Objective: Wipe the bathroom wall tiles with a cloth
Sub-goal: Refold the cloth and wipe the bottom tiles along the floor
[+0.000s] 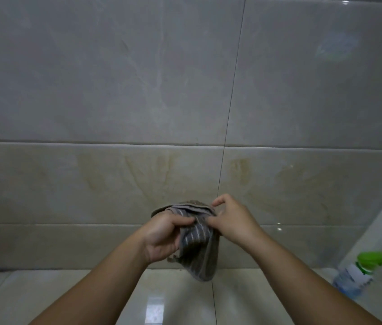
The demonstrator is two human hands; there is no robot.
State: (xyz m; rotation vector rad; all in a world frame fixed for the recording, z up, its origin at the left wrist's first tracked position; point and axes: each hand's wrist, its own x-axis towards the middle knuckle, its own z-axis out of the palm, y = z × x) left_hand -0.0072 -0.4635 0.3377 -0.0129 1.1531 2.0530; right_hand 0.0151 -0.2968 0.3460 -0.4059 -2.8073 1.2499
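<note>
Glossy marbled wall tiles (115, 78) fill nearly the whole view, pale grey higher up and beige with brownish stains in the lower rows, split by thin grout lines. One dark vertical grout line (229, 109) runs down the wall and disappears behind the hands. Below the wall lies a shiny tiled floor (173, 296) with a bright reflection on it.

Two bare forearms reach forward from the lower edge, and the hands meet in front of the lower wall, low in the middle of the view. Between them is a grey cloth (198, 245) with thin pale stripes. The left hand (161, 235) has its fingers curled round the cloth's left side, thumb laid over the top of the fabric. The right hand (231, 218) is just to the right of the left one, pinching the cloth's upper right edge between thumb and fingertips (its remaining fingers are bent inward). Folded layers of cloth bunch up above both hands, and a long loose end hangs below them, covering part of the wall's bottom tile row and the edge of the floor. Whether the cloth touches the wall cannot be told.

Well off to the right of the right hand, and lower, a clear spray bottle (358, 273) with a green trigger top stands on the floor near a pale corner.
</note>
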